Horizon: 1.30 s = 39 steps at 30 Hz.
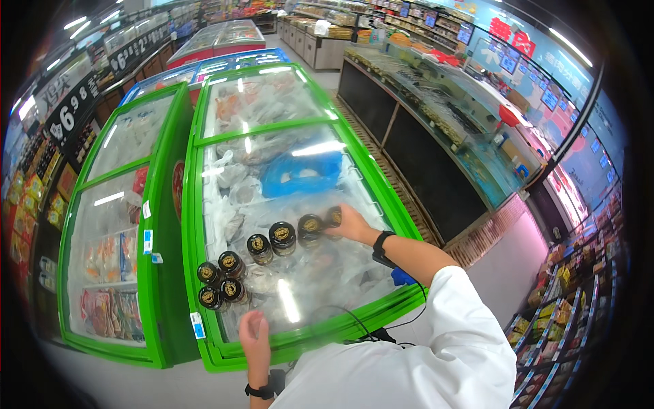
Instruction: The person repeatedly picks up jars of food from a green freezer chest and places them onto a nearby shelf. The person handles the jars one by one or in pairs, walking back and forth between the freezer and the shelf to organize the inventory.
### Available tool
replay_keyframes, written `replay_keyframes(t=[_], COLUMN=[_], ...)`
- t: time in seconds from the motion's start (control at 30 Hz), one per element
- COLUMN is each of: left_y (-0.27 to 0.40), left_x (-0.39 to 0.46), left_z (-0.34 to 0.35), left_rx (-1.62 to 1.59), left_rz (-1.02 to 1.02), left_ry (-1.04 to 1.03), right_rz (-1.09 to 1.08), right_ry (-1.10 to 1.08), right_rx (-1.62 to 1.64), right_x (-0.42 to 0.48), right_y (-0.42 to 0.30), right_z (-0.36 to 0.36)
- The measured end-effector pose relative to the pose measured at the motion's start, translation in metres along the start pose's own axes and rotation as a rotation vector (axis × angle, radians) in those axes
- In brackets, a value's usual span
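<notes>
My right hand [354, 225] grips a dark-lidded glass jar [334, 217] over the glass lid of a green chest freezer [370, 171]. That jar is the rightmost in a slanting row. Beside it, close to my fingers, stands another jar [310, 225]. Two more, a larger-looking jar [282, 233] and a neighbouring jar [260, 248], continue the row leftward. At the left of the glass, several similar jars [232, 290] stand in a tight cluster; their black lids bear gold printing. My left hand [254, 332] is empty, fingers loosely curled, near the freezer's front edge below that cluster.
Bags and a blue package [301, 174] show through the glass. A second green freezer [110, 214] stands to the left. Beyond the right side is a fish tank counter [439, 168]. A black cable [357, 319] crosses the front rim. Stocked shelves [554, 327] stand at lower right.
</notes>
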<state>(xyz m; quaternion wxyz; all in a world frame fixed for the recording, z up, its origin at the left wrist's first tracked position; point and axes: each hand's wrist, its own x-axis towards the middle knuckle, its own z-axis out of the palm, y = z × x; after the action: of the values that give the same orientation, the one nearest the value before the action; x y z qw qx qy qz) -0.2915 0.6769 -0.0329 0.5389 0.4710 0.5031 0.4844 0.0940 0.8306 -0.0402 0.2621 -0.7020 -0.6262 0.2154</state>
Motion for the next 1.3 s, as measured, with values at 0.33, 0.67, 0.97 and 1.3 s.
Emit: replay_keyframes(t=[0.33, 0.67, 0.97, 1.3], left_y=[-0.033, -0.01, -0.008, -0.007], left_x=[0.002, -0.013, -0.096, -0.326], left_z=[0.008, 0.068, 0.178, 0.342], left_rx=[0.021, 0.088, 0.248, 0.413], left_rz=[-0.003, 0.02, 0.106, -0.022], left_ry=[-0.183, -0.504, -0.907, -1.459], right_rz=[-0.081, 0.089, 0.522, 0.878], right_ry=[0.4, 0.61, 1.159, 1.587], right_rx=[0.004, 0.43, 0.583, 0.674], right_x=[-0.023, -0.263, -0.491, -0.788], right_y=[0.029, -0.016, 0.042, 0.083], right_z=[0.029, -0.035, -0.042, -0.017])
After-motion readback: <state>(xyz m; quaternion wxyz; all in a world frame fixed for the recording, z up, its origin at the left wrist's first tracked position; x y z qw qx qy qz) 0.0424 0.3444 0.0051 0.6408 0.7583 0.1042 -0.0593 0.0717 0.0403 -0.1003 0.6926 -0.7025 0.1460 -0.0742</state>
